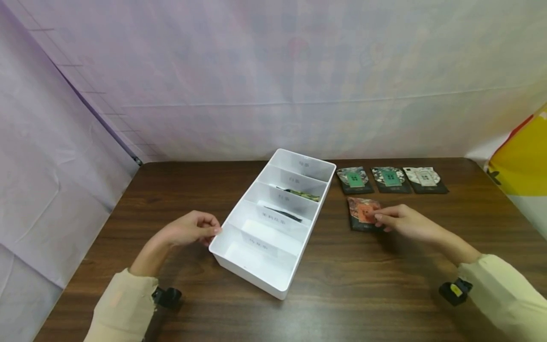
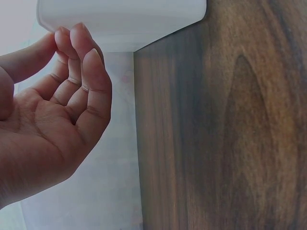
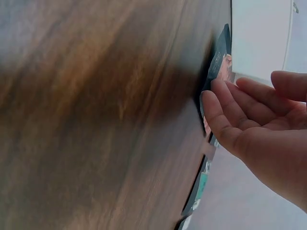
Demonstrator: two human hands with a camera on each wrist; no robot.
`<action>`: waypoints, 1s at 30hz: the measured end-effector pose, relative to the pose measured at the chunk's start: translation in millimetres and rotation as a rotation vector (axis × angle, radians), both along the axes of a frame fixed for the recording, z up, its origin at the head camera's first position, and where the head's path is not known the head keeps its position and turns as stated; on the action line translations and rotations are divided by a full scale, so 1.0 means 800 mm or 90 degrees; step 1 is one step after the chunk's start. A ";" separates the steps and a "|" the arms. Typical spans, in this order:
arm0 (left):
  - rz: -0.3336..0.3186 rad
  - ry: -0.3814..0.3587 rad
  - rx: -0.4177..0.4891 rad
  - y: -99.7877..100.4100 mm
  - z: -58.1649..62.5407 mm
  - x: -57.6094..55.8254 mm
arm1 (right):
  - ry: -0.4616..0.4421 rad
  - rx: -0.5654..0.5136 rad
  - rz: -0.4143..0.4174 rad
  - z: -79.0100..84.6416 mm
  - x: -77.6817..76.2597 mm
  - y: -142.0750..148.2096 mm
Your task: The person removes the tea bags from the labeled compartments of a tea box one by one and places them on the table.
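A white divided box (image 1: 249, 273) stands at an angle on the table, with several lettered compartments in a row. My left hand (image 1: 194, 228) pinches its near left rim between thumb and fingers; the left wrist view shows the same hand (image 2: 72, 100) at the box's edge (image 2: 129, 24). Over to the right lies a dark tea-bag-like packet with an orange label (image 1: 363, 213). My right hand (image 1: 403, 221) reaches over its right side, fingertips at the packet. Seen from the right wrist, the thumb of that hand (image 3: 259, 112) stands apart from its loosely bent fingers beside the packet (image 3: 224, 67).
Behind the orange packet lie two green-labelled packets (image 1: 354, 179) (image 1: 391, 179) and a white-labelled packet (image 1: 425, 179) in a row. Inside the box are a green packet (image 1: 303, 194) and a dark one (image 1: 284, 213), in separate compartments. A pale curtain (image 1: 273, 95) hangs behind the wooden table (image 1: 363, 294).
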State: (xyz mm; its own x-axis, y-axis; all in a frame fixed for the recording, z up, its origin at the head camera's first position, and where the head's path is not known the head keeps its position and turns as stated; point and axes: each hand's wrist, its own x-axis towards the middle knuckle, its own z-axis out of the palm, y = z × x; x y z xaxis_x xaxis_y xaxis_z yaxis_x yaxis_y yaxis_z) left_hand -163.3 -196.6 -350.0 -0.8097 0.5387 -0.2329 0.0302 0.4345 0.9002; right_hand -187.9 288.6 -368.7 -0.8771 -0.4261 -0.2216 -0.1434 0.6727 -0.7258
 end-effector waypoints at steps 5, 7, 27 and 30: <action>-0.001 0.001 -0.002 0.000 0.000 0.000 | 0.003 0.010 -0.003 -0.001 -0.005 0.004; -0.002 0.002 -0.004 0.000 0.000 0.000 | 0.002 0.017 -0.003 0.000 -0.006 0.005; -0.001 0.003 -0.009 0.001 0.001 -0.001 | 0.009 0.021 0.007 0.008 -0.011 0.007; 0.002 0.002 -0.008 0.001 0.001 -0.001 | 0.013 0.020 0.005 0.011 -0.010 0.007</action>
